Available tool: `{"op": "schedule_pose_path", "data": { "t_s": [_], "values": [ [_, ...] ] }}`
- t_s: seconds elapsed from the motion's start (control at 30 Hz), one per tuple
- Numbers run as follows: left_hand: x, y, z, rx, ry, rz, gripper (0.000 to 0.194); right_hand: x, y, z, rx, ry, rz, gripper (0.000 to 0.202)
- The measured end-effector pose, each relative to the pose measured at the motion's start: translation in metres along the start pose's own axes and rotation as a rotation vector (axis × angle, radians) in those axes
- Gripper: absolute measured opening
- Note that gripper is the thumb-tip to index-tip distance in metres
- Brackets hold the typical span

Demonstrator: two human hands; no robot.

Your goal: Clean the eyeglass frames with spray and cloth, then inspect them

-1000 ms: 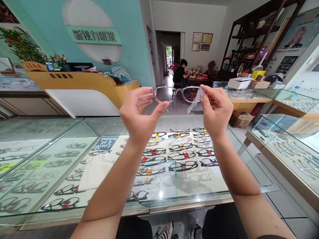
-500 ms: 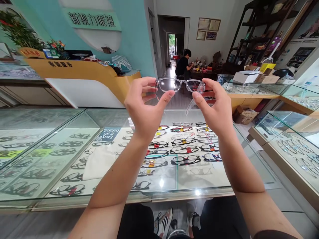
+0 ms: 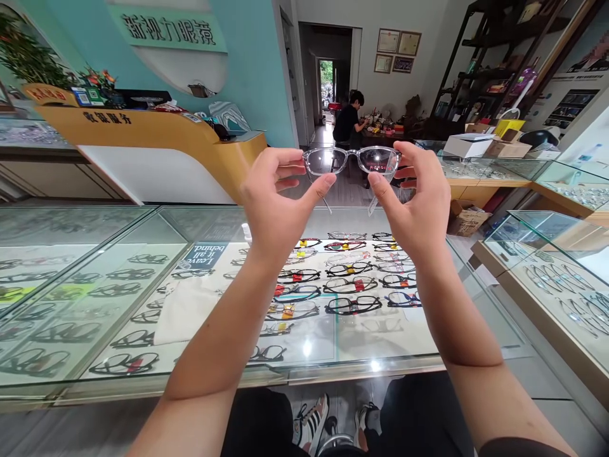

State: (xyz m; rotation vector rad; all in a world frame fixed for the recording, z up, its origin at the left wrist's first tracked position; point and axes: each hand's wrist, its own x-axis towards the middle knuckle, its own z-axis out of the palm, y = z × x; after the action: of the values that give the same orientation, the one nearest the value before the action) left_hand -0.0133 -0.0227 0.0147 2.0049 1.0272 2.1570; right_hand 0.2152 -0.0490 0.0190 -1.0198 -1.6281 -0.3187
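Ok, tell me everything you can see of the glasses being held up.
The glasses have a clear, plastic-looking frame, rounded see-through lenses, and red lettering on the right lens, too small to read. They are about level, raised above the display case. The left hand holds one end, the right hand the other. Temple ends show below the lenses.

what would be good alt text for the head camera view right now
A person's left hand and right hand hold up clear-framed glasses, one hand at each side, above a glass display case containing rows of spectacles. Farther back is another person, dressed in black.
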Motion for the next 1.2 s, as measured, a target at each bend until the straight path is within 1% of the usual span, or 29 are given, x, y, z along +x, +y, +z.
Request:
{"op": "schedule_pose_path", "data": {
  "t_s": [0.17, 0.37, 0.43, 0.57, 0.63, 0.8, 1.03, 1.2],
  "values": [
    [0.000, -0.002, 0.001, 0.002, -0.010, -0.027, 0.045, 0.000, 0.000, 0.000, -0.020, 0.010, -0.024, 0.053],
    [0.001, -0.005, 0.002, -0.031, -0.058, -0.073, 0.045, -0.001, -0.006, -0.003, -0.038, 0.024, -0.023, 0.052],
    [0.000, -0.005, 0.002, -0.023, -0.046, -0.047, 0.046, -0.001, -0.004, -0.004, -0.039, 0.006, -0.011, 0.055],
    [-0.002, -0.006, 0.003, 0.063, 0.022, 0.073, 0.054, -0.001, 0.006, 0.001, -0.011, -0.068, -0.017, 0.062],
    [-0.003, -0.007, 0.004, 0.093, 0.027, 0.122, 0.058, -0.001, 0.010, 0.003, 0.006, -0.089, -0.021, 0.063],
    [-0.007, -0.011, 0.006, 0.156, 0.036, 0.188, 0.060, -0.002, 0.013, 0.005, -0.004, -0.082, -0.019, 0.068],
    [-0.014, -0.005, 0.010, 0.179, 0.054, 0.204, 0.059, -0.002, 0.014, 0.008, 0.010, -0.076, -0.014, 0.067],
    [-0.013, -0.005, 0.014, 0.131, 0.070, 0.137, 0.059, -0.001, 0.010, 0.007, 0.036, -0.015, -0.017, 0.065]
  ]
}}
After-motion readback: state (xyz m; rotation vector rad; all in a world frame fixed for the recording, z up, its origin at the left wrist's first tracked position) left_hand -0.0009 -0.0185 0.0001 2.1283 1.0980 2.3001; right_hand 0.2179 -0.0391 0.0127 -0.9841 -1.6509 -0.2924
